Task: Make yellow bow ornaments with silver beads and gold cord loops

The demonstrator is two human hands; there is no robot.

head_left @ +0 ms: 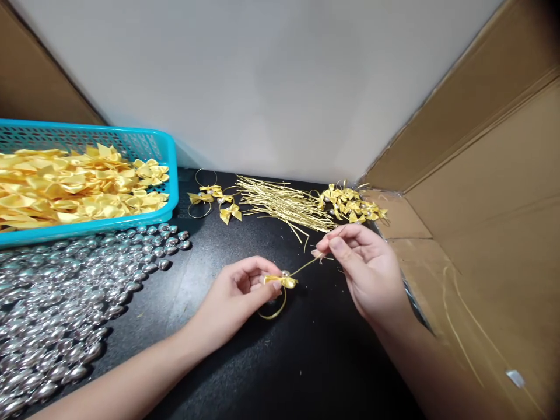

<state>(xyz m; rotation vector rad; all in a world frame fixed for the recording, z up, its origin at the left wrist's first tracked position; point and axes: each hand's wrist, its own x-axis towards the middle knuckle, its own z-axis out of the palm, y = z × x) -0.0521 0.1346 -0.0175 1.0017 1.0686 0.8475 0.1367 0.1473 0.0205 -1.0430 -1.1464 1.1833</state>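
Observation:
My left hand (pixel 249 286) pinches a small yellow ribbon bow (pixel 286 282) between thumb and fingers, just above the black table. A shiny silver bead (pixel 286 273) sits at the bow's middle. From the bow a gold cord (pixel 305 266) runs up to the right, and a loop of the same cord hangs below it. My right hand (pixel 365 262) is closed on the far end of the cord, holding it fairly straight between the two hands. The fingertips of the right hand partly hide the cord's end.
At left, a blue basket (pixel 174 175) holds many yellow bows (pixel 79 186). Many silver beads (pixel 65 303) spread in front of it. Behind my hands lie a pile of gold cords (pixel 284 201), a few beaded bows (pixel 230 213) and a heap of them (pixel 350 204). Cardboard walls (pixel 494 192) stand right.

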